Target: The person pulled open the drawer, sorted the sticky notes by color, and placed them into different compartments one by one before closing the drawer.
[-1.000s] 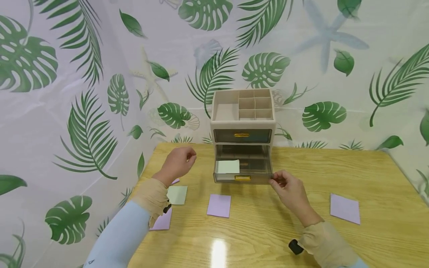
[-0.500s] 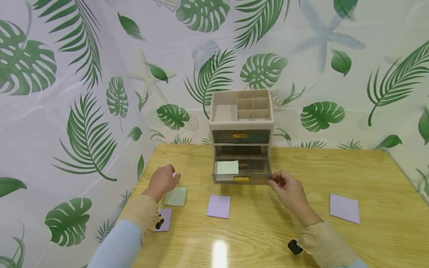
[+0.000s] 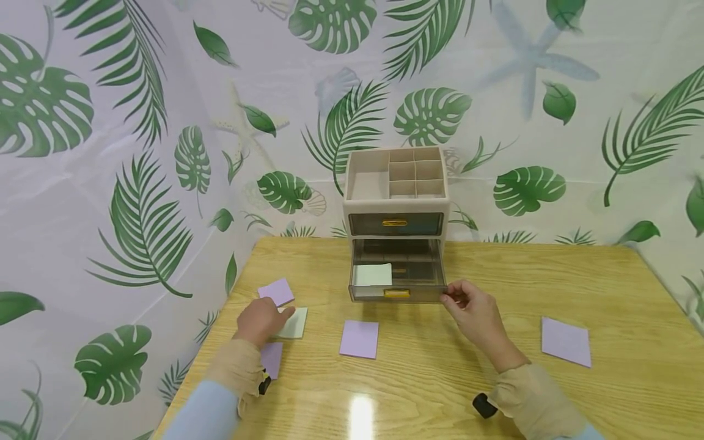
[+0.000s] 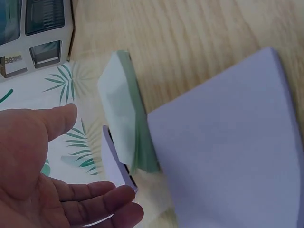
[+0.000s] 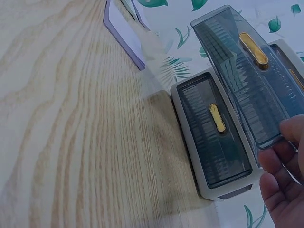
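A beige desk organizer (image 3: 397, 183) stands at the table's back, its lower clear drawer (image 3: 397, 282) pulled out. A pale green sticky pad (image 3: 373, 274) lies inside the drawer at the left. My right hand (image 3: 454, 297) pinches the drawer's front right corner; the right wrist view shows its fingers (image 5: 280, 173) at the drawer (image 5: 242, 76) edge. My left hand (image 3: 279, 317) is low over the table, its fingers loose, at the left edge of a second green pad (image 3: 294, 323). The left wrist view shows that hand (image 4: 95, 161) open beside the green pad (image 4: 124, 111).
Purple sticky pads lie on the wooden table (image 3: 495, 269): one behind my left hand (image 3: 277, 291), one under that wrist (image 3: 271, 359), one in the middle (image 3: 359, 338) and one at the right (image 3: 566, 342). Leaf-print cloth walls close in the back and left.
My left hand came down and back from beside the organizer to the green pad on the table, uncovering the purple pad behind it. The right hand and the drawer have not moved.
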A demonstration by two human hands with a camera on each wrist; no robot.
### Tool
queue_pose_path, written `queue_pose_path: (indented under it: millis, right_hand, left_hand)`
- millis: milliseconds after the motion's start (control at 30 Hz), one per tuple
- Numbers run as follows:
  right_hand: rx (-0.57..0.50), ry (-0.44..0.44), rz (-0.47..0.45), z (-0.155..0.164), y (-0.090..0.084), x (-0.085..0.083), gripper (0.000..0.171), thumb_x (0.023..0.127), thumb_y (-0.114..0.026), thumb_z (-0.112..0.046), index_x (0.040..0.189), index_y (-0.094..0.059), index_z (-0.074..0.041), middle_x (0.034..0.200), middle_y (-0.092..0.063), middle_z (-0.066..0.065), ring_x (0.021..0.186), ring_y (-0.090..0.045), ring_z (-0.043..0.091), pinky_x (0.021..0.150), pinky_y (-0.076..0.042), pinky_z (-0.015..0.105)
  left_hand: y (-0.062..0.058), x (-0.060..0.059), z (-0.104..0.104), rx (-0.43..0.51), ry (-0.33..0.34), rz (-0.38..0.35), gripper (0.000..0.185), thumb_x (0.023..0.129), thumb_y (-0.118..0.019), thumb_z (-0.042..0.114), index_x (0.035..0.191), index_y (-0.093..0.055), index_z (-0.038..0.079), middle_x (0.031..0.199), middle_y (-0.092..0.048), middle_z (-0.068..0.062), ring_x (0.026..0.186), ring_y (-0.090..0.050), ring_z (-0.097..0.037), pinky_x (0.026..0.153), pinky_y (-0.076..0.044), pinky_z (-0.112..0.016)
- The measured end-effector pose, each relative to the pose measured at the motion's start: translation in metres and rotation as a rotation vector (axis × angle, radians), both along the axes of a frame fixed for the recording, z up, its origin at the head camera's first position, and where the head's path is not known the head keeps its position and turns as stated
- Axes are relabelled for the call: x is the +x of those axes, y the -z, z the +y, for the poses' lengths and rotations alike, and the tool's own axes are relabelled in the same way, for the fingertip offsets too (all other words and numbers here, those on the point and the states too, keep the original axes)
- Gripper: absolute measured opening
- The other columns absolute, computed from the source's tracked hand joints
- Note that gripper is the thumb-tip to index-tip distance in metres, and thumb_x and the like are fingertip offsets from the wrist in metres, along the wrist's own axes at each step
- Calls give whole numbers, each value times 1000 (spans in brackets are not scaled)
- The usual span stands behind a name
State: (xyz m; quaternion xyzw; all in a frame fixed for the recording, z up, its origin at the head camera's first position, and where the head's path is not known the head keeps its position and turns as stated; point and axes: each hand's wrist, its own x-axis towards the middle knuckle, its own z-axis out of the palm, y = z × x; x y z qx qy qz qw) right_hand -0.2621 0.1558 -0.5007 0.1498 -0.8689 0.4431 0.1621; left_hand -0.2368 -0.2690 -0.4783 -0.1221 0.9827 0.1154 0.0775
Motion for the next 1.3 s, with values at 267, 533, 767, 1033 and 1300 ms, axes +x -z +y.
queue_pose_path:
  millis: [267, 533, 767, 1033, 1300]
  right_hand:
    - [1, -2, 11, 0, 1, 0, 7, 91, -68, -16, 94, -64, -11, 86, -64, -1, 74, -58, 10, 63, -48, 20]
    - [2, -4, 11, -1, -1, 0, 8, 91, -68, -16, 93, -63, -11, 86, -64, -1, 74, -58, 11, 63, -48, 20]
    - [2, -1, 14, -1, -2, 1, 7, 91, -69, -15, 93, -64, -11, 85, -64, -1, 74, -59, 11, 62, -48, 20]
    - [-3, -4, 8, -1, -1, 1, 8, 91, -68, -16, 93, -63, -11, 86, -65, 0, 74, -59, 11, 63, -48, 20]
    - [-11, -7, 8, 0, -2, 2, 8, 91, -68, -17, 94, -63, -10, 87, -65, 0, 75, -60, 11, 63, -49, 19]
  left_hand:
    - [12, -1, 3, 7, -48, -76, 62, 83, -56, 69, 60, -58, 11, 56, -53, -4, 51, -47, -18, 43, -34, -32]
    - [10, -1, 8, -27, -65, -94, 66, 79, -59, 71, 80, -69, 5, 66, -60, -8, 59, -54, -21, 52, -44, -39]
    - [14, -3, 9, -41, -59, -82, 64, 75, -67, 68, 87, -70, 4, 74, -63, -9, 64, -56, -22, 64, -48, -48]
    - [23, -7, 6, -59, -56, -104, 62, 74, -68, 69, 81, -68, 7, 69, -60, -6, 62, -55, -22, 65, -47, -48]
    - [24, -7, 6, -61, -44, -97, 65, 74, -68, 68, 85, -70, 4, 73, -62, -8, 64, -56, -23, 71, -48, -54]
